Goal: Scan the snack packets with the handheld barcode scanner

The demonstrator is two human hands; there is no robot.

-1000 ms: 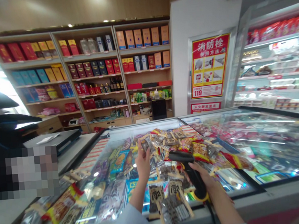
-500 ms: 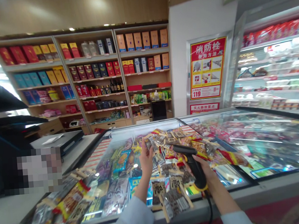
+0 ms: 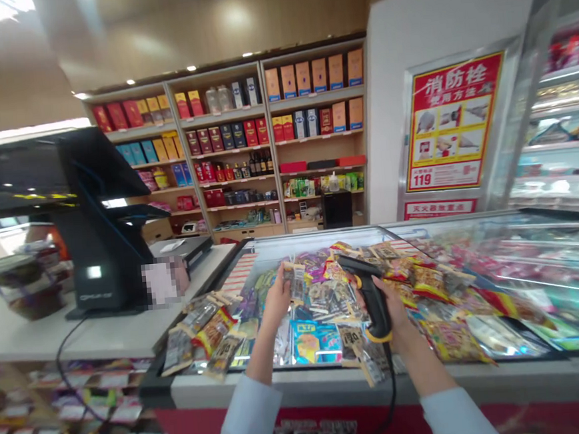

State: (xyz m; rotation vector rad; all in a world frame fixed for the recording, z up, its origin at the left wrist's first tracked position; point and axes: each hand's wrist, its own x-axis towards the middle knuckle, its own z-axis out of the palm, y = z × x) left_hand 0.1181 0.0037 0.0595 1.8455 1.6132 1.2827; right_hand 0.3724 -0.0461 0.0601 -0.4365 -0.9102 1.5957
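Note:
My right hand point(image 3: 394, 306) is wrapped round the handle of a black and yellow barcode scanner point(image 3: 375, 304), whose head points left over the packets. A cable hangs from the scanner's base. My left hand point(image 3: 277, 299) pinches a clear snack packet point(image 3: 297, 280) with tan ends, to the left of the scanner. Both hands are above the glass top of a chest freezer point(image 3: 282, 380). Around them lie many snack packets, among them red and yellow bags point(image 3: 429, 282), a blue packet point(image 3: 315, 342) and a clear packet with dark print point(image 3: 350, 340) near the front edge.
A pile of snack packets point(image 3: 209, 330) covers the freezer's left corner. Left of it stands a counter point(image 3: 123, 334) with a black checkout terminal point(image 3: 101, 238). Shelves of boxed goods point(image 3: 230, 138) line the back wall. A refrigerated display point(image 3: 564, 142) is at right.
My view has turned left, bringing the terminal and counter into sight. The left hand's raised finger has closed onto the packet. My right hand keeps the scanner.

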